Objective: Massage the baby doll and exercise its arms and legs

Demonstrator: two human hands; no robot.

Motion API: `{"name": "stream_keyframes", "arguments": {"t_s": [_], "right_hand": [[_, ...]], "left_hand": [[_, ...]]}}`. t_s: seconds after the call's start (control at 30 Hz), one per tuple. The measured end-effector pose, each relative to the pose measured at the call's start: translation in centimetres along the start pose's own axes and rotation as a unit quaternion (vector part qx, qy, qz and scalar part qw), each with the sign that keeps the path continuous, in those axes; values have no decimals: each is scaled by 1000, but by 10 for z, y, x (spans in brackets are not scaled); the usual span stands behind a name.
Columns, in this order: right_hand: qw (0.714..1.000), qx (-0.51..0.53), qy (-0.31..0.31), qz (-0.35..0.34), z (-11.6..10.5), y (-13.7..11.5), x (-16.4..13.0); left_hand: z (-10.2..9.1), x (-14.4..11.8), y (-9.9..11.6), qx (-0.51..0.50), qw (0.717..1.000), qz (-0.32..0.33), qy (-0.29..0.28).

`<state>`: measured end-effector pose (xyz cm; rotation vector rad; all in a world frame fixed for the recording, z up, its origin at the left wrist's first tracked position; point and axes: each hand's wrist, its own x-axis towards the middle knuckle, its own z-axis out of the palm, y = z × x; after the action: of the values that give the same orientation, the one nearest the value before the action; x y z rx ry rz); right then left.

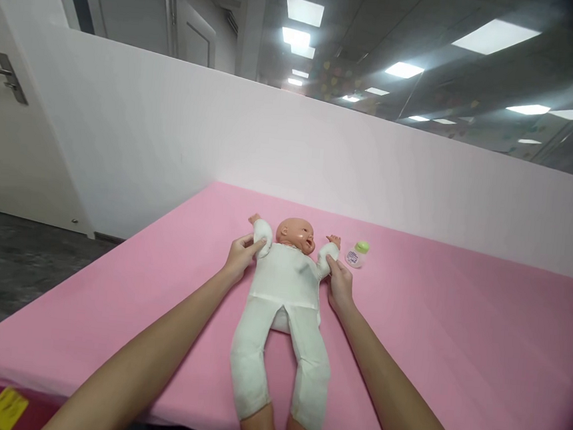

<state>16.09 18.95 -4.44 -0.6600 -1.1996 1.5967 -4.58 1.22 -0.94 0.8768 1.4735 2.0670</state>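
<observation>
Pink table [456, 337] bearing a baby doll [284, 295] laid supine at its centre, limbs spread for access. Left hand [241, 254] and right hand [339, 283] each pinch a white sleeve, steadying the arms; a small green-capped bottle [356, 254] stands near the right hand.

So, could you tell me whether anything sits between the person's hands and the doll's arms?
Nothing visible does. The left hand already grips the doll at one white sleeve, and the right hand grips the other. The small bottle lies on the pink table just beyond the right hand, apart from it.
</observation>
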Motion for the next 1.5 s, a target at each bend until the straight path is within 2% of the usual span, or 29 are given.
{"name": "stream_keyframes", "arguments": {"t_s": [0.2,0.37,0.53,0.73,0.97,1.2,1.37,1.5], "right_hand": [[1000,8,-21,2,0,-3,0],[998,23,-40,-33,6,-9,-3],[1000,17,-5,14,6,-10,-2],[999,14,20,23,2,-1,4],[999,28,25,30,1,-2,4],[999,20,-28,-2,2,-2,-1],[997,35,-61,-23,5,-6,-4],[997,34,-57,-33,8,-10,-5]], "left_hand": [[0,0,0,-1,1000,7,-7],[1,0,0,1,1000,4,-7],[3,-1,1,10,1000,7,13],[4,-2,3,5,1000,7,-5],[1,0,-2,19,1000,-2,17],[1,-1,0,27,999,-3,17],[2,-2,3,35,999,27,3],[3,-2,2,44,998,34,4]]}}
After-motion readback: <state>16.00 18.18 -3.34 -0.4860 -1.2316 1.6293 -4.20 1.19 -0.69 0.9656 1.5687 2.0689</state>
